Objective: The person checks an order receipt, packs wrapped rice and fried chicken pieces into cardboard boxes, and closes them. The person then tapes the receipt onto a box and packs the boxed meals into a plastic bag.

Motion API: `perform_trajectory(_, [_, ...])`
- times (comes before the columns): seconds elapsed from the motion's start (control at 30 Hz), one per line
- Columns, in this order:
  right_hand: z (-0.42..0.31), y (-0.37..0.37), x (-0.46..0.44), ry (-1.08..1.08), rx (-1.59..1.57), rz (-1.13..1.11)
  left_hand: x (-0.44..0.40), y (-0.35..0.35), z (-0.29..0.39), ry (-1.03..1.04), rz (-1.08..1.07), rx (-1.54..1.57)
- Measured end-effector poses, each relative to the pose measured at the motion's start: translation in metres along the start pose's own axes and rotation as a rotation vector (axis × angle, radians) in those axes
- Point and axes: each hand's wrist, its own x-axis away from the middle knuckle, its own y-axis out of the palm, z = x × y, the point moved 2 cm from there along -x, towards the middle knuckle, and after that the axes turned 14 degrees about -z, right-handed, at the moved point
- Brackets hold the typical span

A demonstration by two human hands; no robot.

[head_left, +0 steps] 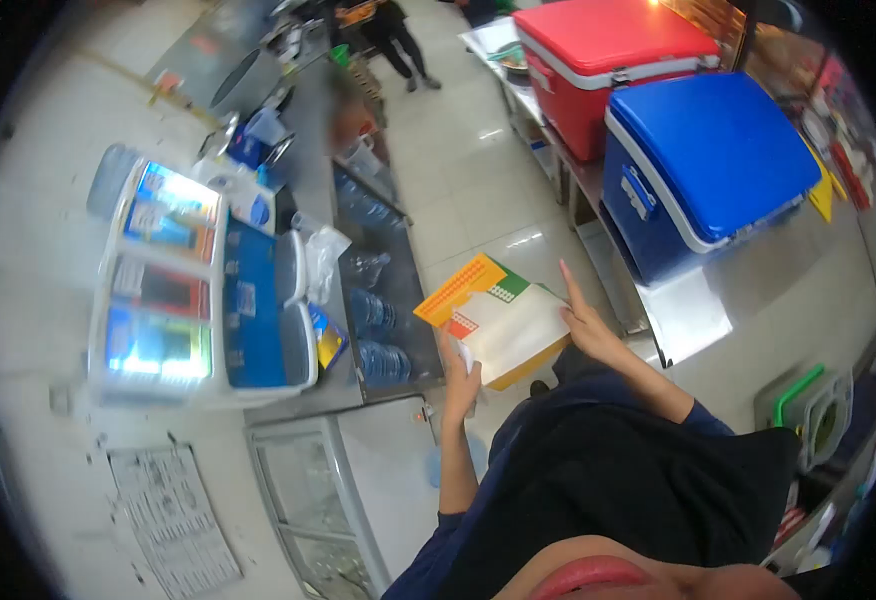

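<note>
A flat white cardboard box [518,325] with orange, green and red printed patterns and a yellow side is held out in front of my body. My left hand [461,380] grips its near left edge, thumb upward. Something small and white shows by those fingers, too blurred to name. On the opposite edge, my right hand [590,325] supports the box with the thumb against it and the index finger stretched out. The undersides of the box and the other fingers are hidden.
A red cooler [618,40] and a blue cooler [713,150] stand on a steel table at right. A dispenser [228,290] sits on the left counter, above large water bottles [383,362]. Nearer is a glass-topped freezer [388,450]. Someone's legs [398,45] show far down the aisle.
</note>
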Motion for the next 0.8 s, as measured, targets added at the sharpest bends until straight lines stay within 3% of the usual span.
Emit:
perform_trajectory(0.1, [0.007, -0.015, -0.011, 0.037, 0.025, 0.078, -0.049, -0.017, 0.026, 0.046, -0.180, 0.087])
perform_trajectory(0.2, [-0.076, -0.068, -0.023, 0.246, 0.329, -0.197, -0.104, -0.023, 0.042, 0.110, -0.271, -0.051])
perform_trajectory(0.27, [-0.115, -0.132, -0.043, -0.051, 0.575, -0.084, -0.146, -0.034, 0.057, 0.168, -0.298, -0.126])
perform_trajectory(0.33, [-0.151, -0.207, -0.078, 0.064, 0.514, 0.087, -0.190, -0.046, 0.070, 0.187, -0.253, -0.142])
perform_trajectory(0.4, [-0.118, -0.300, -0.127, -0.223, 1.052, 0.374, -0.235, -0.051, 0.078, 0.214, -0.203, -0.132])
perform_trajectory(0.5, [-0.078, -0.398, -0.193, 0.015, 1.400, 0.271, -0.300, -0.061, 0.098, 0.263, -0.115, -0.086])
perform_trajectory(0.53, [-0.068, -0.411, -0.206, -0.014, 1.411, 0.256, -0.318, -0.064, 0.104, 0.246, -0.114, -0.079])
perform_trajectory(0.6, [-0.048, -0.430, -0.235, 0.041, 1.658, -0.020, -0.353, -0.071, 0.115, 0.231, -0.066, -0.069])
perform_trajectory(0.73, [-0.051, -0.458, -0.264, -0.075, 1.574, -0.278, -0.403, -0.082, 0.134, 0.271, 0.001, -0.141])
perform_trajectory(0.8, [-0.057, -0.459, -0.268, -0.300, 1.807, -0.336, -0.415, -0.086, 0.127, 0.231, -0.012, -0.086])
